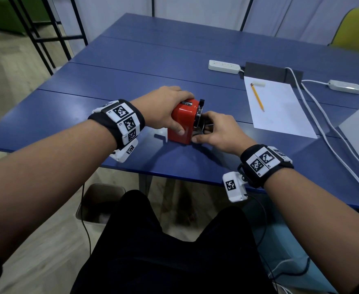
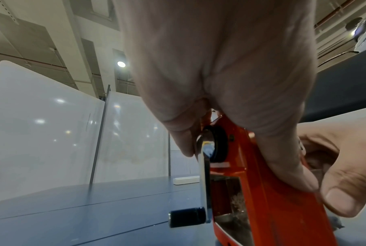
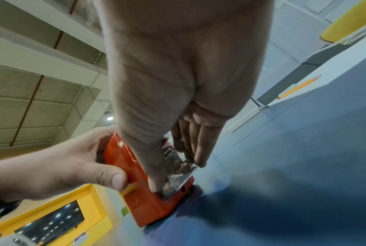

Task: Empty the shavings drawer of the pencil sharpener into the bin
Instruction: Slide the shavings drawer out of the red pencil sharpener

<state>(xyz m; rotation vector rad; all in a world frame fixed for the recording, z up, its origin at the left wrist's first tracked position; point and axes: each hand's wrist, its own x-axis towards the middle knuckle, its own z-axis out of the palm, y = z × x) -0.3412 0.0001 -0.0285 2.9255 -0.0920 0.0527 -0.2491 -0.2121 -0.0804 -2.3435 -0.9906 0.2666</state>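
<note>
A red pencil sharpener [image 1: 181,124] stands near the front edge of the blue table [image 1: 89,115]. My left hand [image 1: 184,115] grips its body from above, thumb on the near side [image 2: 293,174]. Its silver crank with a black knob [image 2: 188,216] hangs down at the left end. My right hand [image 1: 202,129] pinches the clear shavings drawer [image 3: 178,171] at the sharpener's right end, thumb [image 3: 154,181] on one side and fingers [image 3: 199,158] on the other. Brown shavings show inside the drawer. How far out it sits I cannot tell. A grey bin [image 1: 99,200] stands on the floor under the table, left of my lap.
To the right lie a white sheet [image 1: 280,115] with a yellow pencil [image 1: 257,96] and an eraser [image 1: 259,84]. A white power strip [image 1: 224,66], an adapter [image 1: 346,87] and white cables [image 1: 323,128] lie beyond. A yellow chair [image 1: 356,28] stands at the far right.
</note>
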